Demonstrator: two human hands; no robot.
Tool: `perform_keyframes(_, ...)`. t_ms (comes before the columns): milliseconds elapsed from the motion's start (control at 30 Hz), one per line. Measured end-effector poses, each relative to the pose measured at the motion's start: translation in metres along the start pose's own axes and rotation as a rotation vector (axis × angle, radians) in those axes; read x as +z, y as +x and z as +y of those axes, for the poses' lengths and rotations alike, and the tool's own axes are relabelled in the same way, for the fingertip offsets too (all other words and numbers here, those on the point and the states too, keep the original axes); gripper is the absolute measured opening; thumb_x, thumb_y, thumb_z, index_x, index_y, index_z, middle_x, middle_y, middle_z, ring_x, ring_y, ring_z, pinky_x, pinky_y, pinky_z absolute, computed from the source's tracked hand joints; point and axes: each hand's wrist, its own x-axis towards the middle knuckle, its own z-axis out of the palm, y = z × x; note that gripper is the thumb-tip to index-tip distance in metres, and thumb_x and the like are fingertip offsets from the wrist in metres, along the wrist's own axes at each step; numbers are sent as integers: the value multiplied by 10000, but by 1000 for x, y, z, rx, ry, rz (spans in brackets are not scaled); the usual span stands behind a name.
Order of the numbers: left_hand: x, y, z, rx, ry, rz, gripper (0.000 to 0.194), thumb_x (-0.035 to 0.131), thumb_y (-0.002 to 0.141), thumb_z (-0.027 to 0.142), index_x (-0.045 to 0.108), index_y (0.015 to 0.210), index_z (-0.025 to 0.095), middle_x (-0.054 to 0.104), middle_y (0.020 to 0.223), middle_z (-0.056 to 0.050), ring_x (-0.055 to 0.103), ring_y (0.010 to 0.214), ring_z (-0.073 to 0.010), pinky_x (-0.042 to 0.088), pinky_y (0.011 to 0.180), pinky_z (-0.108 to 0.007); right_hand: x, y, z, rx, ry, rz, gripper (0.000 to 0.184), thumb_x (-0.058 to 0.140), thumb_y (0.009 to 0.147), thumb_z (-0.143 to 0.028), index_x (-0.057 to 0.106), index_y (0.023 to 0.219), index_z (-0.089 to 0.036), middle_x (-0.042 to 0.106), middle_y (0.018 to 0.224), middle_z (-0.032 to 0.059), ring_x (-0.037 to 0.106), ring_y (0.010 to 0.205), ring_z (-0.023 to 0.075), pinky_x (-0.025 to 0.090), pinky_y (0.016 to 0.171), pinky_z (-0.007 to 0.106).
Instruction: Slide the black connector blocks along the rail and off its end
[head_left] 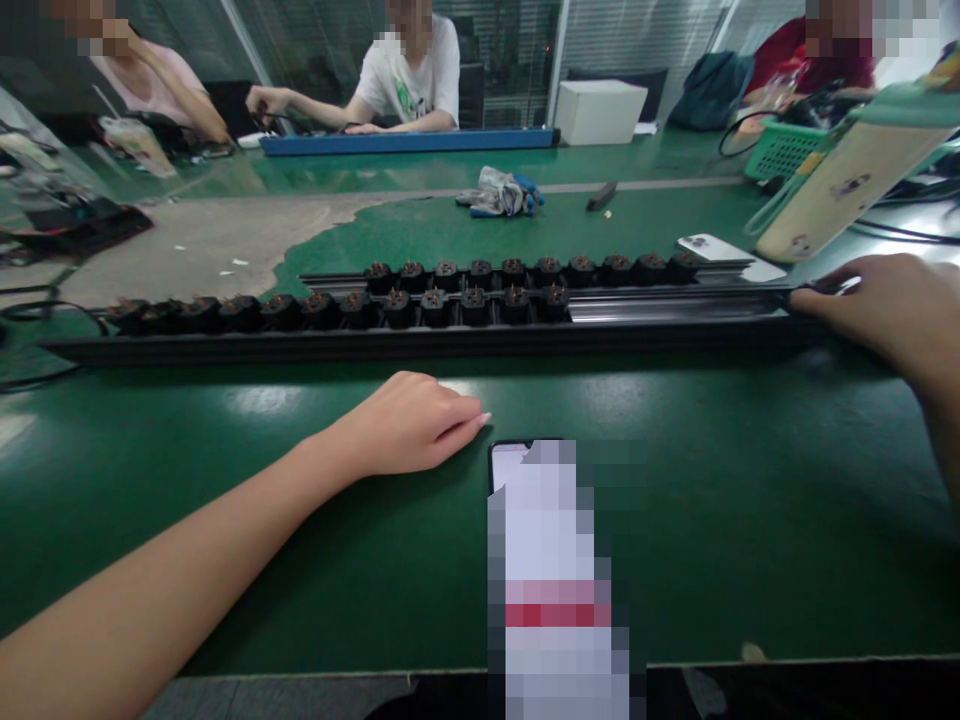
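My left hand [420, 425] rests on the green table, its fingers curled under and the thumb alongside them; nothing shows in it. Just right of it lies a phone [510, 465], mostly covered by pixel blocks. At the far right my right hand [885, 305] is closed at the end of a long black rail [420, 342]. Something dark is between its thumb and fingers, too hidden to name. Round black socket modules [474, 303] with copper-coloured contacts sit along the rail's left and middle. Bare metal channel shows on its right part. Behind it is a second rail [337, 279] with similar modules.
Behind the rails lie crumpled gloves [501, 192], a small dark block [601, 196] and a white phone [731, 255]. A tumbler [847, 180] and green basket [787, 150] stand right. Co-workers sit across, by a blue rail [405, 143] and white box [602, 112].
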Motion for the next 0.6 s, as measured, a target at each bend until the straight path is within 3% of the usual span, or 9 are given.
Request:
perform_keyframes(133,0,0,0,-1,-2,-6,392,398,1052,301,507,691,196,539,565,11,497,523,-142,321,564,-290,0,1,-2,-39,-57,-69,490,441,816,-545,672,1015,-162,621,893,164,531,739,265,425,662,390)
perform_keyframes(333,-1,0,0,1,-8,-5,392,402,1050,300,513,689,195,540,560,11,497,515,-140,330,561,-289,3,-6,-9,-15,-114,-17,558,385,864,-573,668,1043,-127,634,930,210,607,876,342,447,681,409)
perform_keyframes(467,-2,0,0,6,-6,5,398,401,1050,302,512,683,195,534,556,13,497,511,-139,334,557,-291,6,-5,-16,-54,-187,-14,420,365,874,-427,652,901,-122,612,831,209,625,885,359,465,805,467)
perform_keyframes(600,-2,0,0,6,1,6,395,401,1050,301,504,683,196,534,557,13,495,512,-140,323,552,-295,10,2,-8,-2,-215,-43,448,331,890,-401,643,958,-88,632,928,247,637,940,371,446,871,474)
